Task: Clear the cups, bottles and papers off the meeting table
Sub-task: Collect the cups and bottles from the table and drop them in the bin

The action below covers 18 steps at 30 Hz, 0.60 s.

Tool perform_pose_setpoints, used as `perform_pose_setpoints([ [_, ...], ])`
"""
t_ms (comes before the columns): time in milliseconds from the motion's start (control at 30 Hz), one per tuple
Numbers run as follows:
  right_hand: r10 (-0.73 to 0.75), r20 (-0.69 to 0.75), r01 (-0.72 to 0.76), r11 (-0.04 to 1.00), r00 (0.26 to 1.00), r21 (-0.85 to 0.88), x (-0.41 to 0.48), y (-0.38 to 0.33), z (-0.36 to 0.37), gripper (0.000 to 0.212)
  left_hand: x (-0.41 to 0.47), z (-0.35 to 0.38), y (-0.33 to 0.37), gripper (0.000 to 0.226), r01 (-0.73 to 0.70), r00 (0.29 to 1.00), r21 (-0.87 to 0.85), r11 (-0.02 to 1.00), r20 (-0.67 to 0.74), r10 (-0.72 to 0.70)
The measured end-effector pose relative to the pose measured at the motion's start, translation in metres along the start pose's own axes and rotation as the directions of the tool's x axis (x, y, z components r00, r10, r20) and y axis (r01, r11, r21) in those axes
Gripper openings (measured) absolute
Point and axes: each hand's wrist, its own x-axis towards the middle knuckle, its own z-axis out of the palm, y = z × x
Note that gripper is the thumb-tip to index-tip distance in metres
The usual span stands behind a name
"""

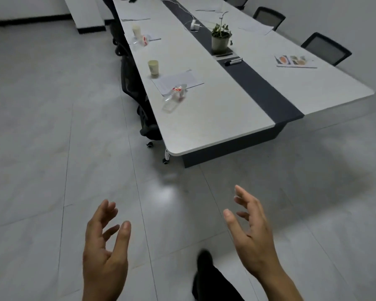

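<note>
A long white meeting table (215, 118) with a dark centre strip runs away from me. Near its close end a clear plastic bottle (173, 98) with a red label lies on its side, partly on a sheet of paper (178, 80). A paper cup (153, 67) stands behind it. Farther along are a second cup (136, 30) and a second bottle (142, 40). A colour-printed booklet (295, 61) lies on the right side. My left hand (105, 250) and my right hand (251, 233) are held over the floor, well short of the table, fingers spread and holding nothing.
A potted plant (220, 35) and two markers (233, 61) sit on the centre strip, with a white charger and cable (193, 25) beyond. Black office chairs (137, 92) are tucked in on the left, others (326, 48) on the right. More papers (256, 28) lie farther back. My foot (204, 263) is on the tiled floor.
</note>
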Motion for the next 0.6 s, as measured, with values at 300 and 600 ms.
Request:
perform_pose_setpoints([
  [300,0.061,0.015,-0.062,0.996,0.998,0.071,0.229,0.002,0.121,0.051,0.22,0.048,-0.047,0.056,0.108,0.994,-0.044,0.993,-0.007,-0.108],
  [600,0.031,-0.009,-0.031,0.999,0.999,0.04,0.441,-0.068,0.174,0.052,0.468,0.087,-0.004,0.062,-0.002,1.0,-0.063,0.998,0.03,0.004],
])
